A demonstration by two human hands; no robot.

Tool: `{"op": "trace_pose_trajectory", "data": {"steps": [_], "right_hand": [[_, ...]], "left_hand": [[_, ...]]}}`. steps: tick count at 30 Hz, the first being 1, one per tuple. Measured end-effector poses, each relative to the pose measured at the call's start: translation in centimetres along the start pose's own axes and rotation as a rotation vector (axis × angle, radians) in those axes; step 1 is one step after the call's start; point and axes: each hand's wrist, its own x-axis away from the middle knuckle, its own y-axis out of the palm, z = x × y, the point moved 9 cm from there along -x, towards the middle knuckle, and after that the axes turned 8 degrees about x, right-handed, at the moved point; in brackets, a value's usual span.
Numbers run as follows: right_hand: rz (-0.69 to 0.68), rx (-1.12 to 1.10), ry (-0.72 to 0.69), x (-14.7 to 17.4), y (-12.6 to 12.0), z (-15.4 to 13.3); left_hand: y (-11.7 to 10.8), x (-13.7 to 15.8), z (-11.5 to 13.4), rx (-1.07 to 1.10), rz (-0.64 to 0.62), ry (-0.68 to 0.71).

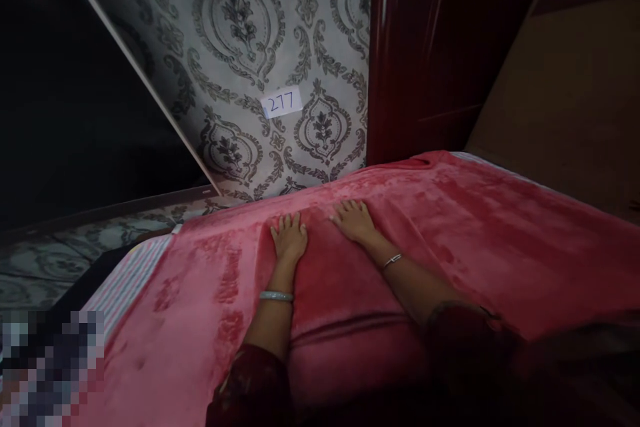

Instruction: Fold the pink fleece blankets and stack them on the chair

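Note:
A plush pink-red blanket (pixel 490 240) covers the surface before me, with a folded piece of the same fabric (pixel 335 273) lying on it in the middle. My left hand (pixel 290 239) lies flat on the upper left part of the folded piece, fingers spread. Against its upper right part, my right hand (pixel 354 220) also rests palm down with the fingers apart. A bangle (pixel 277 296) circles the left wrist, and a thin bracelet (pixel 393 260) the right. Nothing is gripped in either hand.
A striped sheet (pixel 133 273) shows at the left edge. Behind stands a patterned wall (pixel 240 67) with a paper label (pixel 281 102) reading 277. A large dark screen (pixel 90 100) leans at left; a dark red wooden panel (pixel 425 47) and a brown board (pixel 570 87) stand right.

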Motion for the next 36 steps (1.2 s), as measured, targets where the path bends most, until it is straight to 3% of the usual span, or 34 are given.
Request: {"op": "trace_pose_trajectory", "data": {"steps": [7, 15, 18, 21, 23, 25, 29, 36], "right_hand": [[-0.044, -0.011, 0.228, 2.1, 0.1, 9.3], [-0.077, -0.139, 0.312, 3.5, -0.1, 12.7], [0.004, -0.086, 0.296, 3.5, -2.6, 11.6], [0.094, -0.022, 0.137, 3.9, -4.5, 7.6], [0.076, 0.011, 0.029, 4.6, -3.9, 4.6], [0.064, 0.046, -0.026, 5.7, -2.5, 2.8], [0.117, 0.076, -0.028, 7.1, -0.7, 2.1], [0.129, 0.064, -0.033, 7.0, -0.5, 2.6]], "left_hand": [[0.1, -0.2, 0.0, 0.024, 0.008, 0.002], [-1.1, -0.2, -0.1, 0.101, -0.042, -0.029], [-2.2, 0.4, 1.3, 0.11, -0.061, -0.045], [-2.6, 3.1, 5.5, 0.107, -0.029, 0.135], [-1.7, 6.2, 8.6, 0.088, -0.018, 0.323], [0.1, 9.1, 10.3, 0.061, -0.059, 0.424], [2.3, 11.6, 10.4, 0.031, -0.101, 0.45], [1.0, 11.6, 7.8, 0.035, -0.136, 0.34]]}}
